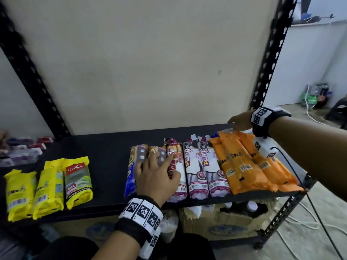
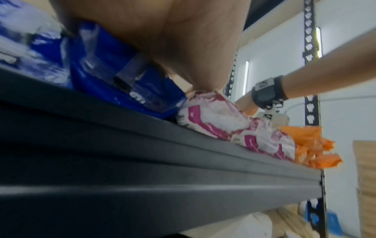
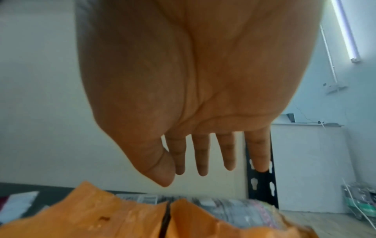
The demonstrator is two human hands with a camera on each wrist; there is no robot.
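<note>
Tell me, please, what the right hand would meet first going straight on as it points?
Probably the beige wall behind the shelf; the right hand is open above the orange packs, nothing between.

Black wristbands (image 1: 129, 229), white blocks (image 1: 142, 210) with black square markers; thin black cable (image 1: 319, 217), seemingly off right block.

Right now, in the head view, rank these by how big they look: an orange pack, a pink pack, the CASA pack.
1. orange pack: largest.
2. pink pack and CASA pack: too alike to rank. The pink one looks longer, the CASA one wider.
</note>
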